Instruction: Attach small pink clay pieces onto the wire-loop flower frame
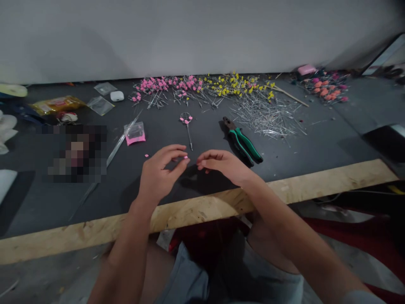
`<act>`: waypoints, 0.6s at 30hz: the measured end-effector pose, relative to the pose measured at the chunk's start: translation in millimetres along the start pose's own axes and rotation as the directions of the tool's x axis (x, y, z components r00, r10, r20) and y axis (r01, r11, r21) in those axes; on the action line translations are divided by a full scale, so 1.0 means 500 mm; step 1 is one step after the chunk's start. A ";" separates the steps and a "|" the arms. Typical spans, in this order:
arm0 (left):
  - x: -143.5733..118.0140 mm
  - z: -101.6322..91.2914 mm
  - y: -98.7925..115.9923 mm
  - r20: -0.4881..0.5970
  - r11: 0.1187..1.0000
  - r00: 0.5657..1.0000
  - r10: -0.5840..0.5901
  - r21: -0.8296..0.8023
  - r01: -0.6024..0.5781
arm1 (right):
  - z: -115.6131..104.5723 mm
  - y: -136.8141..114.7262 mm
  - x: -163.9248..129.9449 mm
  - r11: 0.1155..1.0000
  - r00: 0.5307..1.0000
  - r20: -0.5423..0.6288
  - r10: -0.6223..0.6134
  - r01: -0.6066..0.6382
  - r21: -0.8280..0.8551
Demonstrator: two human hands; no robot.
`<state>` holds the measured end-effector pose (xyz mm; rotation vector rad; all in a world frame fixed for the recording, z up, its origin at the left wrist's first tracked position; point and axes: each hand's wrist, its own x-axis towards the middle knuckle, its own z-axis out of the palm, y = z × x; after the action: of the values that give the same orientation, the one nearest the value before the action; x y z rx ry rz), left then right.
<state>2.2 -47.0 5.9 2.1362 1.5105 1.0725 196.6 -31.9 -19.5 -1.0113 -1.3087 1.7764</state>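
Note:
My left hand (161, 171) pinches a small pink piece (186, 157) between thumb and forefinger, above the front of the dark tabletop. Close beside it, my right hand (221, 164) has its fingertips drawn together; whatever they hold, if anything, is too small to make out. Just beyond both hands lies a thin wire stem (189, 131) with a round wire mesh head carrying a few pink pieces. A small clear bag (135, 133) with pink contents rests to the left. One loose pink piece (146, 156) lies near my left hand.
Pliers (242, 141) with green-black handles lie right of my hands. Behind are pink-dotted stems (164, 84), yellow-dotted stems (237, 84) and a pile of bare wires (268, 116). Long clear strips (117, 147) lie left. A wooden edge (196, 213) runs along the table front.

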 end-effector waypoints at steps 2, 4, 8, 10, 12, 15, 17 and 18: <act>0.009 -0.009 -0.015 -0.050 1.000 0.998 -0.028 -0.006 0.027 | -0.009 0.001 0.009 0.991 0.997 -0.071 -0.043 0.034 -0.127; 0.016 -0.018 -0.029 -0.089 0.999 0.995 -0.043 -0.012 0.042 | -0.021 0.003 0.028 0.944 0.985 -0.126 -0.116 0.070 -0.321; 0.026 -0.033 -0.051 -0.126 0.998 0.990 -0.054 0.005 0.055 | -0.039 0.003 0.087 0.711 0.963 -0.110 -0.246 0.102 -0.696; 0.028 -0.039 -0.058 -0.126 0.998 0.990 -0.062 0.019 0.065 | -0.042 -0.003 0.118 0.595 0.958 -0.073 -0.278 0.112 -0.795; 0.028 -0.043 -0.062 -0.128 0.997 0.989 -0.070 0.023 0.074 | -0.038 -0.010 0.143 0.520 0.962 -0.047 -0.271 0.105 -0.847; 0.029 -0.050 -0.068 -0.153 0.998 0.987 -0.056 0.023 0.060 | -0.018 -0.016 0.165 0.442 0.970 0.008 -0.244 0.118 -0.889; 0.031 -0.054 -0.072 -0.173 0.999 0.984 -0.047 0.018 0.051 | 0.006 -0.013 0.171 0.427 0.967 0.048 -0.251 0.155 -0.891; 0.032 -0.057 -0.074 -0.180 0.999 0.983 -0.044 0.015 0.048 | 0.019 -0.011 0.173 0.436 0.963 0.070 -0.259 0.181 -0.882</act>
<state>-40.5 -22.8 7.9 2.0531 1.6469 1.2694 149.6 40.8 -28.3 -1.3139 -2.2829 0.7258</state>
